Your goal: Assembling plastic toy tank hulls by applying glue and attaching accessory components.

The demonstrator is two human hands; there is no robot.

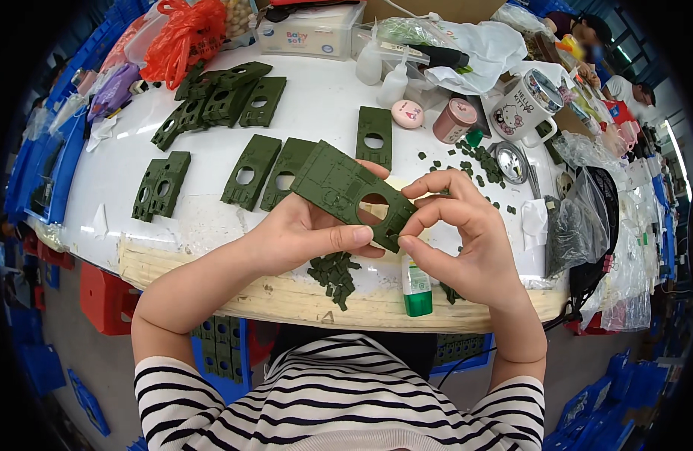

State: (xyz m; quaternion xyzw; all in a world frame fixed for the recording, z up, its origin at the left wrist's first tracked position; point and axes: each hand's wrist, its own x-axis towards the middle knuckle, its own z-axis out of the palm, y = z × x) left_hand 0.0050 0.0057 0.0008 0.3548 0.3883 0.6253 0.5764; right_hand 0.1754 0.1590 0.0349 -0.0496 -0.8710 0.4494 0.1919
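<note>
Hidden behind green plastic hull plate [325, 177]: part of left hand [310, 230]. Too small to tell: any contents in grip of right hand [467, 234]. Covered by right hand: upper end of green-and-white bottle [418, 292]. Cut off below: striped shirt [339, 398]. Blurred, upper right: co-worker [587, 31].

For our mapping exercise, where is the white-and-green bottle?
In the head view, the bottle is right of centre at the near wooden edge, below the right hand, right of piled green pieces.

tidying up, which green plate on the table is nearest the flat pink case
The lone plate just left of the case; others there lie farther left.
</note>
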